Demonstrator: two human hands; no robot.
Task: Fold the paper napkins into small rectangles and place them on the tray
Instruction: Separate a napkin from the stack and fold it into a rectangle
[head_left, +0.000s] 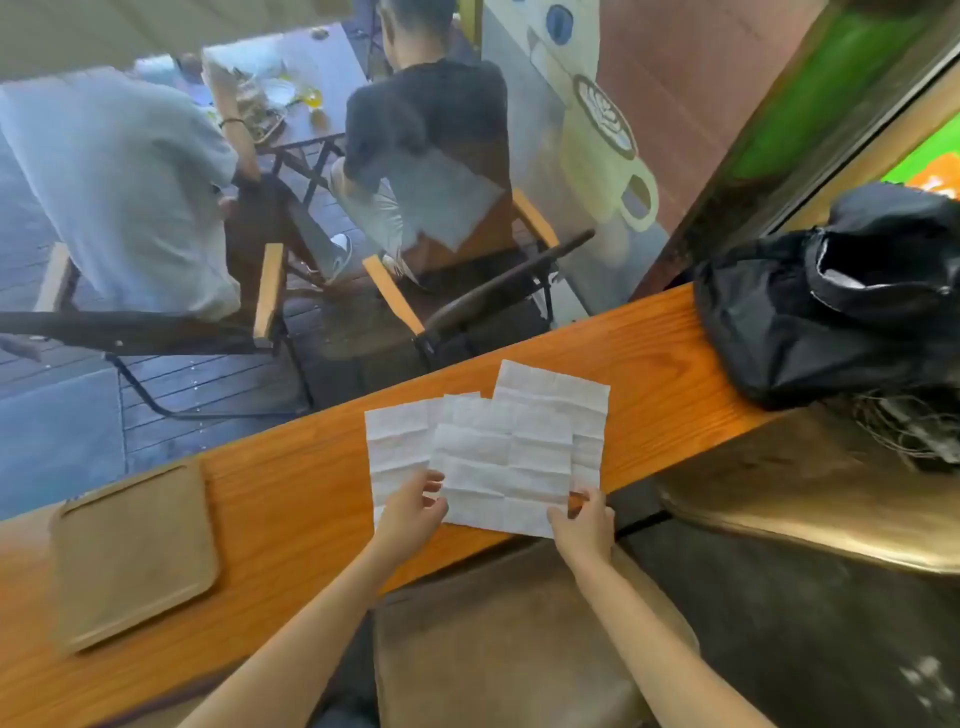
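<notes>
Three unfolded white paper napkins lie overlapping on the narrow wooden counter (291, 499). The top napkin (504, 462) is creased into a grid and lies in the middle. My left hand (413, 512) pinches its near left corner. My right hand (584, 522) pinches its near right corner. A second napkin (397, 441) sticks out underneath on the left, and a third napkin (550, 387) shows behind on the right. The brown wooden tray (135, 551) lies on the counter to the left, with nothing on it.
A black bag (831, 306) sits on the counter's far right end. A window runs along the counter's far edge; beyond it two people sit on chairs at a table. A brown cushioned seat (498, 639) is below the counter between my arms.
</notes>
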